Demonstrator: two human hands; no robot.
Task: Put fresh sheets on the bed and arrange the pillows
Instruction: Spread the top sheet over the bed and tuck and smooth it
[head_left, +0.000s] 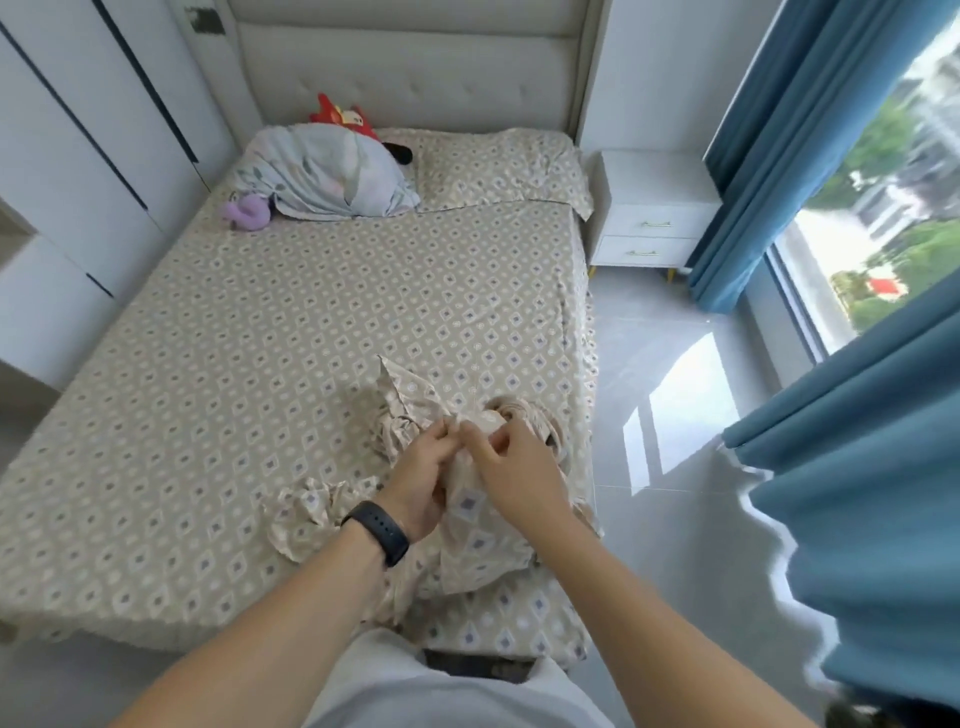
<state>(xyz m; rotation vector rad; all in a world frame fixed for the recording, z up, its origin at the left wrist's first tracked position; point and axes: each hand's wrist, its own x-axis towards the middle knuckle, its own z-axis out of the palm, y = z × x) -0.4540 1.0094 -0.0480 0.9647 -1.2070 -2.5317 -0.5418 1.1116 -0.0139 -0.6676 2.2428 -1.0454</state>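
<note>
Both sets of fingers are meeting over a bunched piece of patterned cloth (470, 499) near the foot of the bed. The left hand (423, 480) is curling its fingers (439, 434) around a gathered fold of that cloth, gripping it from the left side. The right hand (511, 475) is coming in from the other side, its fingertips (485, 441) bent and pinching the same fold, so the two hands are touching or nearly touching at the top of the bunch. A dark band (378, 531) is sitting on the left wrist.

The bunched cloth is carrying the same beige diamond print as the sheet (311, 322) that is lying spread over the mattress, and it is resting in crumpled folds on that sheet, close to the bed's right edge and foot.

Farther up, at the head of the bed, a pillow (501, 169) in the matching print is lying flat on the right side. On the left side a pale floral bundle of fabric (324, 176) is sitting heaped, with a red plush toy (343, 117) behind it and a purple plush toy (247, 210) just beside it in front. A padded headboard (410, 67) is standing behind. A white nightstand (652, 208) is standing right of the bed, and blue curtains (857, 467) are hanging by the window.
</note>
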